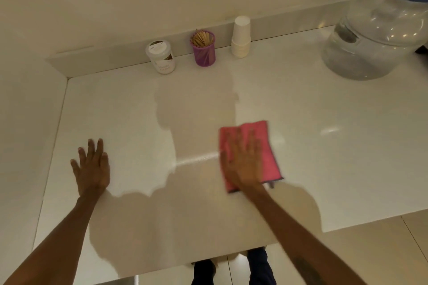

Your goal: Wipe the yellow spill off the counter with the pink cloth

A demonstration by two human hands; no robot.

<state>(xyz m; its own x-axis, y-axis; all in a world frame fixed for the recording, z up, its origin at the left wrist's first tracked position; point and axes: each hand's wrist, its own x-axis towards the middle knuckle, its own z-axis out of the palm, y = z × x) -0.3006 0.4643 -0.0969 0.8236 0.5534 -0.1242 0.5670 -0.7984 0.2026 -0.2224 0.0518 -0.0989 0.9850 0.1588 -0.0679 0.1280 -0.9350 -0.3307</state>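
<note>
Pink cloth (266,146) sits at 3 o'clock of the tabletop (324,169), right hand (243,159) pressed flat on it, fingers spread, mid-wipe; left hand (92,166) braces open at 9, holding nothing. Yellow spill is barely discernible; next, I'd judge, a sweep toward 9

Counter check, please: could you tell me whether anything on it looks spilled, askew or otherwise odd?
Only faint yellowish smears show on the counter just left of the pink cloth under the right hand. The jar, stick holder and cup stack stand upright.
</note>
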